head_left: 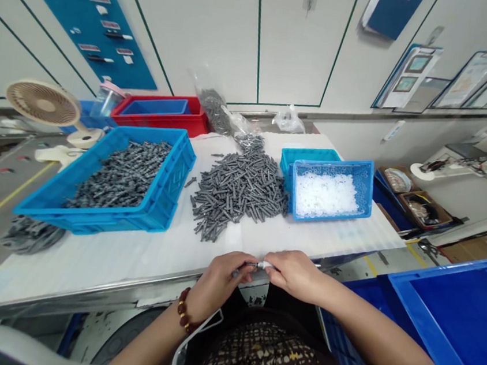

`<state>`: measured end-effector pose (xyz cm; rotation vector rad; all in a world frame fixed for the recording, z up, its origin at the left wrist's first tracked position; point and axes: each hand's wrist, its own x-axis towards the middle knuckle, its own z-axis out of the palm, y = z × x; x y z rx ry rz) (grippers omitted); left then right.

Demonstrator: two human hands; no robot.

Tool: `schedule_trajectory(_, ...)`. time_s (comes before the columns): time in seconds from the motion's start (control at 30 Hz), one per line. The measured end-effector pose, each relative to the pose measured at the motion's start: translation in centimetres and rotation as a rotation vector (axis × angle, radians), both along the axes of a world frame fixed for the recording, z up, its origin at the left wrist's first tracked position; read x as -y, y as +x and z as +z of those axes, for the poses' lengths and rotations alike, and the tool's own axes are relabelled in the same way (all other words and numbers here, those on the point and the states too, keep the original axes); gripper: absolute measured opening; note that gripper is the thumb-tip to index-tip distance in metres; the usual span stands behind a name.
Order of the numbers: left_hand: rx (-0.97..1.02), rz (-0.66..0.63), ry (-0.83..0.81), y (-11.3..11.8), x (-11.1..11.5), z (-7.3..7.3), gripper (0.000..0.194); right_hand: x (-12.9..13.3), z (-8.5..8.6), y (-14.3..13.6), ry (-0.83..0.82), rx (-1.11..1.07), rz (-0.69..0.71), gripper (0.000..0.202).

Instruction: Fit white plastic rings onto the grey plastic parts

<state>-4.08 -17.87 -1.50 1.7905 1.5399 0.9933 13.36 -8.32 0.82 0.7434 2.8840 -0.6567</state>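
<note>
At the table's front edge, my left hand pinches a slim grey pin-shaped part. Its fingers are closed around the part, which points to the right. Against that end, my right hand is closed on a small white piece, mostly hidden by the fingers. Whether the two pieces are joined I cannot tell. Just beyond my hands lies a large heap of similar grey parts. Right of the heap, a tilted blue bin holds many small white pieces.
On the left stands a large blue crate filled with grey parts. Behind it are a small fan and a red bin. A teal bin sits behind the tilted bin. Deep blue trays lie at my right.
</note>
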Motion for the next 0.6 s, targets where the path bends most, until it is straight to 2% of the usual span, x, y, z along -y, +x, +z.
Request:
schedule_trajectory(0.3, -0.022, 0.028, -0.011, 0.3, 0.1, 0.2, 0.020, 0.1, -0.6, 0.0, 0.057, 0.030, -0.031, 0.018)
schedule_trajectory(0.6, -0.041, 0.011, 0.021, 0.4, 0.1, -0.1, 0.018, 0.1, -1.5, 0.1, 0.110, -0.003, -0.095, 0.035)
